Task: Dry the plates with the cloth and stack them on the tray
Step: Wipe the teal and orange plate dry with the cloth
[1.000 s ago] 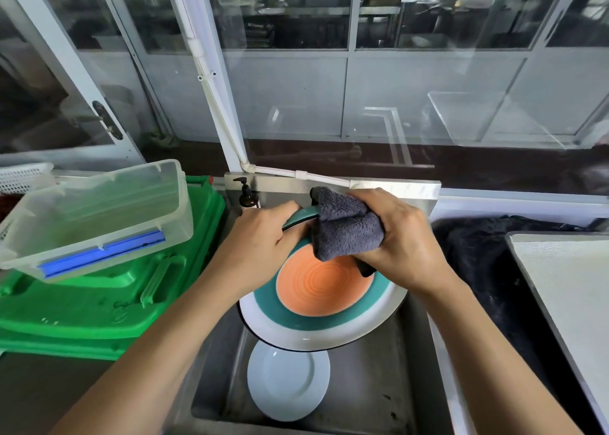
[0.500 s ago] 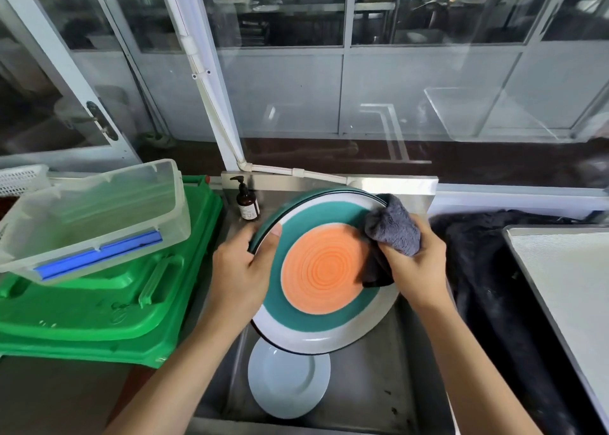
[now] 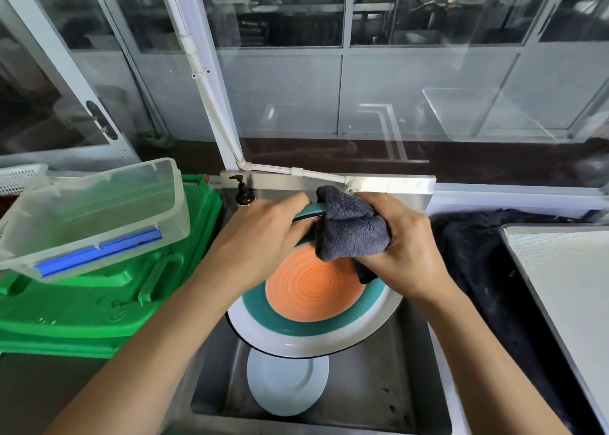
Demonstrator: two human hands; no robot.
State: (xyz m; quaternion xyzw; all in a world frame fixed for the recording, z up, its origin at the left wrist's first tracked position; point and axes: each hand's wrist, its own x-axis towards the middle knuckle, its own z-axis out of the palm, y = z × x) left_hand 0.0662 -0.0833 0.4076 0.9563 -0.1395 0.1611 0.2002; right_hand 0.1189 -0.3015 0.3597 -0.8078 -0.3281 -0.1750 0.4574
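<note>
A large plate (image 3: 313,316) with an orange centre, a teal ring and a white rim is held tilted over the steel sink (image 3: 405,382). My left hand (image 3: 260,236) grips its upper left edge. My right hand (image 3: 405,250) holds a bunched dark grey cloth (image 3: 352,230) pressed over the plate's top rim. A small pale blue plate (image 3: 286,385) lies flat on the sink bottom below. A metal tray (image 3: 566,286) with a light surface lies at the right edge of view.
A clear plastic tub (image 3: 99,217) with a blue strip rests on green plastic crates (image 3: 99,302) at the left. A dark soap pump bottle (image 3: 244,194) stands at the sink's back left corner. Dark fabric (image 3: 478,263) lies between sink and tray. Glass panels stand behind.
My right hand slid the cloth from the plate's right edge to its top rim. The plate tipped back from facing me to a flatter tilt, and my left hand shifted up along the edge.
</note>
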